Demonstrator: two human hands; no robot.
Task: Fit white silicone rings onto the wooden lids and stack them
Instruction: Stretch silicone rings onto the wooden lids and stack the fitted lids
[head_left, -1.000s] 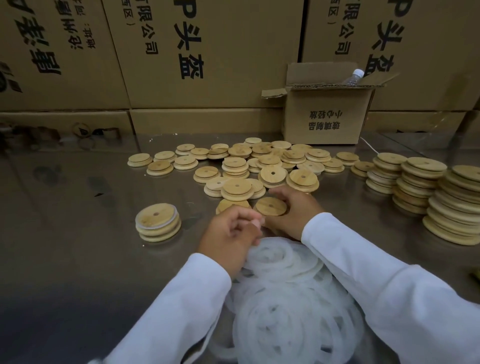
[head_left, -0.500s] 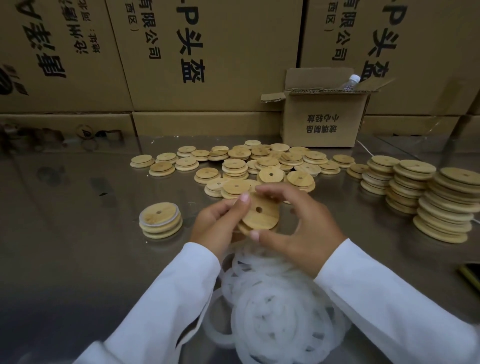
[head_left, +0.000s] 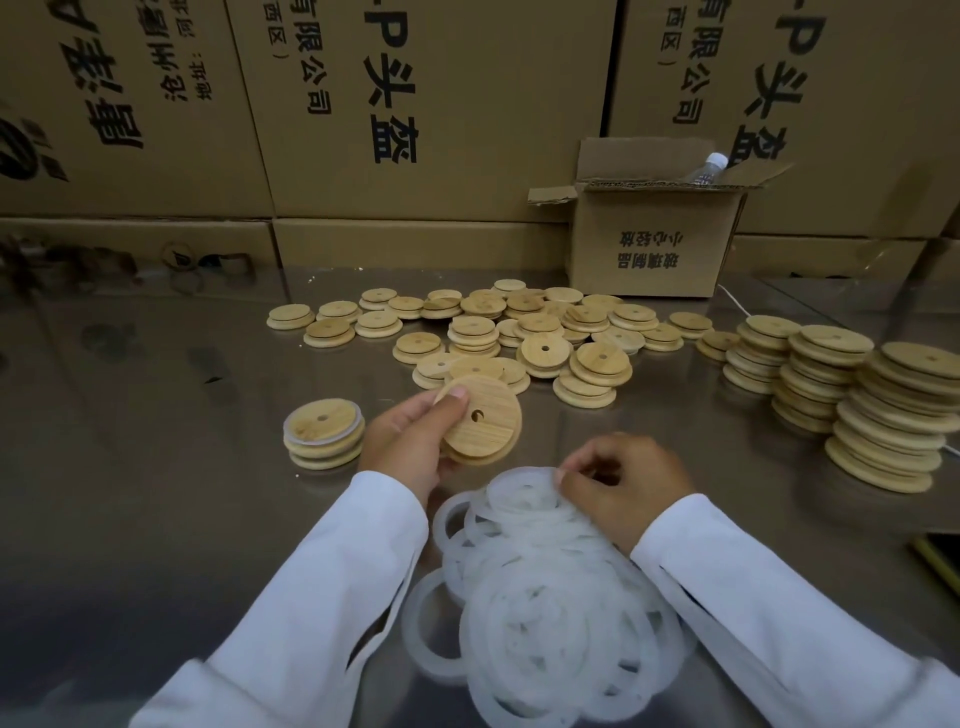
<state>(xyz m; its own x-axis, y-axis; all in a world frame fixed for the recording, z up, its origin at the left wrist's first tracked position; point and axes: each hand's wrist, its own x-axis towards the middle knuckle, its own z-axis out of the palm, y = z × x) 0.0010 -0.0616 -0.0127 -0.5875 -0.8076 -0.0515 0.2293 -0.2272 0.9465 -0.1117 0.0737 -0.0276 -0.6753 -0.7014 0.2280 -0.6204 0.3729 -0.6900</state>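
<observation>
My left hand (head_left: 410, 447) grips a round wooden lid (head_left: 485, 421) with a centre hole, tilted up above the steel table, thumb on its top face. My right hand (head_left: 621, 480) has curled fingers pinching at the top of a heap of white silicone rings (head_left: 545, 597) lying near me. A short stack of ringed lids (head_left: 323, 434) stands left of my left hand. Loose bare lids (head_left: 519, 332) are scattered across the middle of the table.
Tall leaning stacks of lids (head_left: 852, 405) stand at the right. A small open carton (head_left: 654, 244) with a plastic bottle (head_left: 707, 167) sits at the back, in front of a wall of large printed cartons (head_left: 415, 114). A dark object (head_left: 940, 558) lies at the right edge.
My right hand let go of the lid and dropped to the ring heap. My left hand now holds the lid alone, raised and tilted.
</observation>
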